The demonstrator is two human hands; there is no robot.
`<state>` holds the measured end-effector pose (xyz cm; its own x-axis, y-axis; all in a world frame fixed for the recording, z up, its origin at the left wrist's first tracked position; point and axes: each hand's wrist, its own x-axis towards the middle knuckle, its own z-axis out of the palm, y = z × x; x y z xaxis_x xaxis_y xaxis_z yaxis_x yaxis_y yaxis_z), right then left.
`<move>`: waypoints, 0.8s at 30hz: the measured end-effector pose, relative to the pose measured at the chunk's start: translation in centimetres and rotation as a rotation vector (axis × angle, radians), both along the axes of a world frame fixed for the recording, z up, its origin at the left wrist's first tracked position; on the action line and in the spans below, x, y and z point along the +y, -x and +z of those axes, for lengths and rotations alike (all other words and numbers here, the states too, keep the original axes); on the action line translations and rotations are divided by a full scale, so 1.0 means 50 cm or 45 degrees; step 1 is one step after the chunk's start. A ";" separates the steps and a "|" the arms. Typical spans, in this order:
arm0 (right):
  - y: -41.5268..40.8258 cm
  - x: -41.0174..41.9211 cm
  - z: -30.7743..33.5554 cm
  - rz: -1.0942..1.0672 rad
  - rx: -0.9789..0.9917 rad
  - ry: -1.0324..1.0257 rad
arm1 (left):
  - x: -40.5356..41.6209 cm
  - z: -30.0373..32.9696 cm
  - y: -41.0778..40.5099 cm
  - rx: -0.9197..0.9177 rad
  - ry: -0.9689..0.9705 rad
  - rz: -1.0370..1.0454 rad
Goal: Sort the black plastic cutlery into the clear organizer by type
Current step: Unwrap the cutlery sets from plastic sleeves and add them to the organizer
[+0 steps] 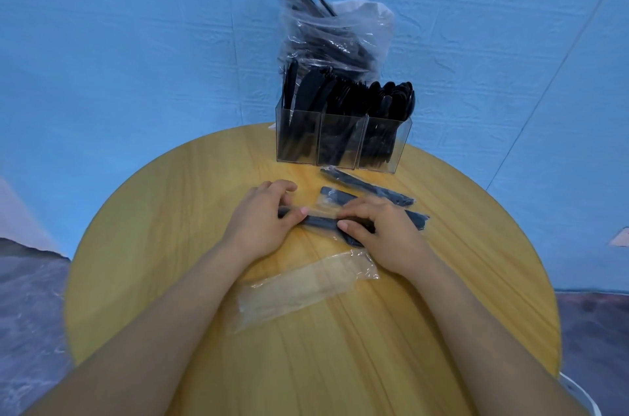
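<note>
A clear three-compartment organizer (342,143) stands at the far edge of the round table, with black knives on the left, forks in the middle and spoons on the right. Both hands grip one wrapped black cutlery pack (321,221) on the table in front of it. My left hand (263,220) pinches its left end, and my right hand (381,228) presses on its right end and covers it. Two more wrapped packs lie just beyond, one (367,189) nearer the organizer and another (335,197) partly under my right hand.
A clear plastic bag (332,37) stuffed with black cutlery leans behind the organizer. An empty clear wrapper (306,286) lies on the yellow wooden table (153,245) near my forearms. Blue cloth covers the wall behind.
</note>
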<state>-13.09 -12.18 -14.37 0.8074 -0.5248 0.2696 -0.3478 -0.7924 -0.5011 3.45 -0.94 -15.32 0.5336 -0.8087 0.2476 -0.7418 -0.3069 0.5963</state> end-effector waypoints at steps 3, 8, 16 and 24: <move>0.001 0.000 0.000 0.002 0.016 0.008 | 0.002 -0.001 -0.002 0.020 0.014 -0.035; 0.002 0.005 0.001 0.010 0.134 0.062 | 0.008 -0.001 0.000 0.008 0.063 -0.066; 0.014 0.019 0.017 0.017 -0.097 -0.106 | 0.009 0.015 0.008 0.409 0.442 -0.055; 0.018 0.017 0.019 0.014 -0.179 -0.110 | 0.013 0.029 0.015 0.878 0.701 -0.139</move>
